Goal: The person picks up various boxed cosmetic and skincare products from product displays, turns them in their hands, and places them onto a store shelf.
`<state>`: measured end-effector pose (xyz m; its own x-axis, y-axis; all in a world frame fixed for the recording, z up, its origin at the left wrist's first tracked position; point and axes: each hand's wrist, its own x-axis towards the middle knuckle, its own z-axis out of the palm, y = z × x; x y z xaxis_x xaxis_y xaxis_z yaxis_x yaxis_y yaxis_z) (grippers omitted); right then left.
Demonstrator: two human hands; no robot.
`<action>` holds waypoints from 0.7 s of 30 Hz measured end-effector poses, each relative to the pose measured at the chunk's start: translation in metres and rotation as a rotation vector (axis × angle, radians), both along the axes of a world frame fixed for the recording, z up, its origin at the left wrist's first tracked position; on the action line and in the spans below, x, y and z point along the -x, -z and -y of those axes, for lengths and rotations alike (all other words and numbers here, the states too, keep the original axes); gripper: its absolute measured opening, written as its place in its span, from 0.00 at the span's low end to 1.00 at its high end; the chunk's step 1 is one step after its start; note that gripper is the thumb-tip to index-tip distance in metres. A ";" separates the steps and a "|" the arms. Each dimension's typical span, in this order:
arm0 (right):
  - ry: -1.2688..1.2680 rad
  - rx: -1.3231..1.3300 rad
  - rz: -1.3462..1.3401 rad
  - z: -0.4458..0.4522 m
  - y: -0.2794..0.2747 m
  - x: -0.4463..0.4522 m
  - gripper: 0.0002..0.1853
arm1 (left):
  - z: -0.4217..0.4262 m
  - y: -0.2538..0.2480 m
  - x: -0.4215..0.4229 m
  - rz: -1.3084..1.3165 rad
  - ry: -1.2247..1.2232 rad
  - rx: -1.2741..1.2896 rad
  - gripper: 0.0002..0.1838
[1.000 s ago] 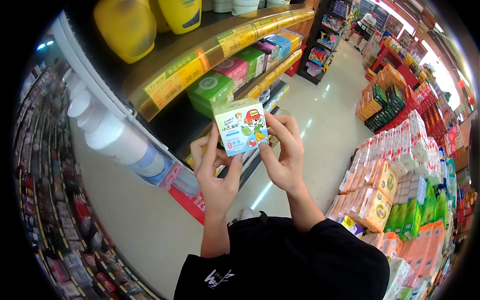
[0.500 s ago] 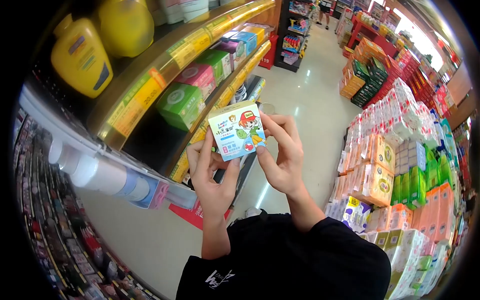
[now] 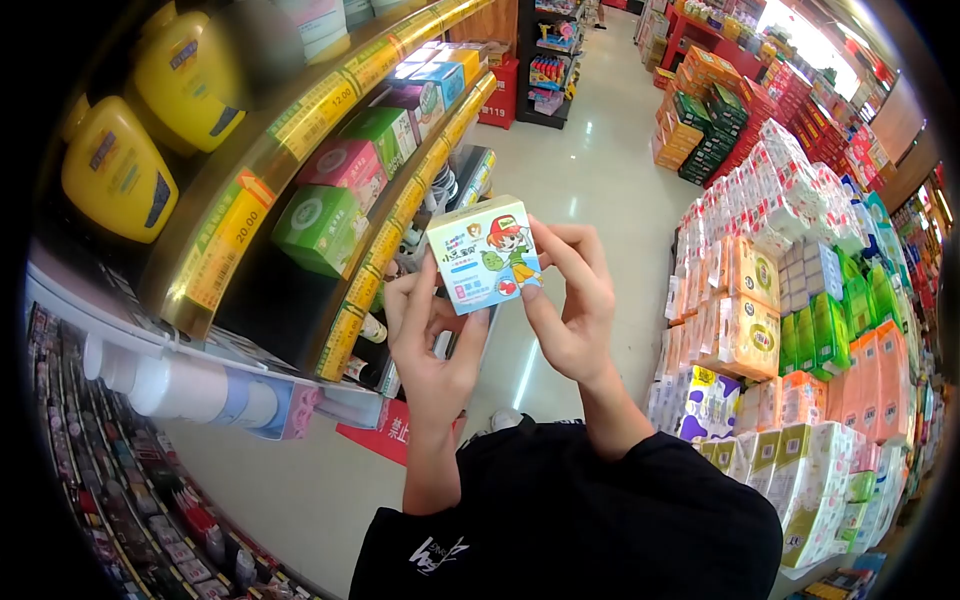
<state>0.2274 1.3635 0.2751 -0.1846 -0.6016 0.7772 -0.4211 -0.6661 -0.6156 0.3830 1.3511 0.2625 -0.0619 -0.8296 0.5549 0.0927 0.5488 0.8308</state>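
Together, the left hand (image 3: 432, 358) and right hand (image 3: 572, 325) pinch a box (image 3: 480, 262) between fingers (image 3: 472, 342).

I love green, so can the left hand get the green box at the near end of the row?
Probably yes, but it must let go first: the left hand and right hand hold the small white box. The green box looks unblocked in front.

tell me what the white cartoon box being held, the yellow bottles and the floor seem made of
Small white-and-blue cartoon-printed box: probably thin cardboard, smooth printed finish, given its flat faces and crisp folded edges.
Yellow flattened bottles: likely moulded plastic, from their rounded shoulders and soft sheen.
Pale glossy floor: perhaps polished tile; it mirrors the lights, though stone is possible.
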 end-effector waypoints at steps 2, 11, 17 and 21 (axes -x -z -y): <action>0.027 -0.029 -0.004 -0.003 0.000 0.004 0.32 | 0.000 0.002 0.004 0.002 0.016 0.002 0.38; 0.056 -0.030 0.018 -0.010 0.003 0.013 0.30 | -0.003 0.007 0.017 0.020 0.024 0.018 0.38; -0.032 -0.041 0.061 -0.006 0.006 0.008 0.30 | -0.014 -0.002 0.008 0.186 -0.157 0.102 0.37; -0.179 -0.037 0.118 0.002 0.008 -0.005 0.30 | -0.027 -0.010 -0.005 0.298 -0.306 0.161 0.38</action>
